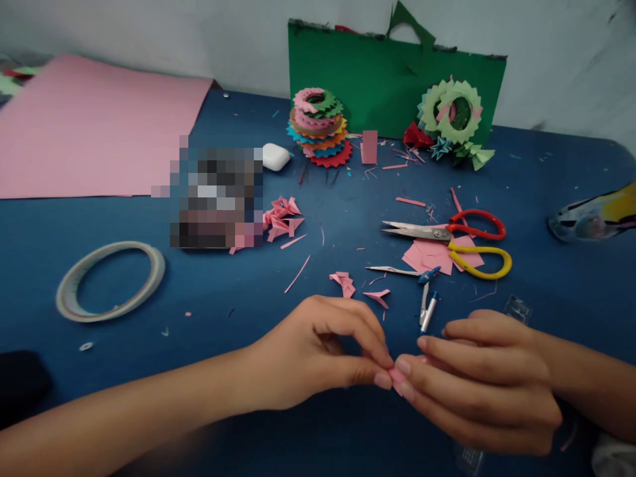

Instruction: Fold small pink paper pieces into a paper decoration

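Observation:
My left hand (342, 351) pinches a small piece of pink paper (397, 379) between thumb and fingertips. From the other side, the fingertips of my right hand (487, 377) close on the same piece, so most of it is hidden. Just beyond the hands lie two folded pink paper pieces (342, 283). A drawing compass (426, 278) rests past my right fingers. Behind it, scissors (440, 233) with one red and one yellow handle lie on a stack of pink paper slips (422, 257).
A roll of tape (110, 281) lies at left, near a large pink sheet (99, 132). A blurred-out object (218, 199) sits beside a white case (275, 157) and folded pink pieces (283, 218). Paper rings (320, 129) stand before a green board (377, 86). A clear ruler (517, 309) passes under my right hand.

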Available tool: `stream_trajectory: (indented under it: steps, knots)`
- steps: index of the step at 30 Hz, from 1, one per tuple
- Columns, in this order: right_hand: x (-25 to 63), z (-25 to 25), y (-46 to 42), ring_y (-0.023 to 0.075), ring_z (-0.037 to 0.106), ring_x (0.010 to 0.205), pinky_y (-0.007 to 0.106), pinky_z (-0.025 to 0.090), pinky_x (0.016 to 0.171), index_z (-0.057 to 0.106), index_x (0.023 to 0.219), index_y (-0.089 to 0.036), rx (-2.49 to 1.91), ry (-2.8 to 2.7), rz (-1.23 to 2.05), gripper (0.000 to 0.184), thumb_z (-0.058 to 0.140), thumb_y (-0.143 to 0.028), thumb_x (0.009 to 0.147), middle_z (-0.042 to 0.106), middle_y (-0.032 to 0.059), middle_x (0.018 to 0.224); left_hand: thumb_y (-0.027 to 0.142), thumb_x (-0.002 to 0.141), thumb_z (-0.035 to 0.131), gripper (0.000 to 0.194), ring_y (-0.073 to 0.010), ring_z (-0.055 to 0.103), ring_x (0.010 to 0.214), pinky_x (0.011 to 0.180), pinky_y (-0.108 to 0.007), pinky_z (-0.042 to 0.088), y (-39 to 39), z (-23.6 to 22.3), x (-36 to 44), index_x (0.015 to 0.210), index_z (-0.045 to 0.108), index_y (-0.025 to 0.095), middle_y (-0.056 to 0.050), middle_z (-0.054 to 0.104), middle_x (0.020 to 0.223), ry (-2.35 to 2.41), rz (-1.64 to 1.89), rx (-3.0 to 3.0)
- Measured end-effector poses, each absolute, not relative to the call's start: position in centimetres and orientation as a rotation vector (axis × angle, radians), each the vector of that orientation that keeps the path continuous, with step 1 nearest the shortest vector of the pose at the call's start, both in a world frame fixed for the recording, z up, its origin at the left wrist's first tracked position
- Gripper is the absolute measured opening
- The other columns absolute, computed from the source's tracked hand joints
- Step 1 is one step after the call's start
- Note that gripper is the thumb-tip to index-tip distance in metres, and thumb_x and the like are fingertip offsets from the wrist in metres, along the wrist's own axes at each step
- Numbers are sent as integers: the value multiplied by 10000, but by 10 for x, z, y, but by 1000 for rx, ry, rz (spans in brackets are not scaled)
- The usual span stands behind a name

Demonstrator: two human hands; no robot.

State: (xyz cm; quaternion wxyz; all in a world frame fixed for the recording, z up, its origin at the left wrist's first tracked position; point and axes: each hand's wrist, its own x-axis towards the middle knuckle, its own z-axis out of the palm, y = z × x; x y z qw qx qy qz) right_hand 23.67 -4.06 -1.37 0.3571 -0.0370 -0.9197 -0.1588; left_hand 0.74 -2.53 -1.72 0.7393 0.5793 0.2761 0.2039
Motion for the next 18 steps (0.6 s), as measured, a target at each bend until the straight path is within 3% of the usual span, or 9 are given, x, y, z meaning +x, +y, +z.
stream_trajectory:
  steps: [5,13,18]
  knots:
    - [238,-18,-42,68,640,843,168,513,556,714,885,-274,-198,-2404,-413,135,590,-225,864,701,-76,982,84,743,693,73,-117,637,680,575,-168,525,-27,-18,5,794,719,129,-71,676,781,503,670,1559]
    - [237,-17,-38,69,639,785,149,476,491,718,876,-276,-58,-2376,-500,181,556,-195,876,710,-61,930,149,736,700,58,-68,577,622,463,-122,531,-25,-16,7,792,711,143,-6,582,813,613,303,1077]
    - [236,-18,-36,55,636,776,138,476,492,713,886,-276,-14,-2370,-528,184,560,-177,872,707,-67,932,93,685,728,56,-68,592,600,463,-122,542,-26,-21,11,726,697,115,5,619,728,615,253,786]
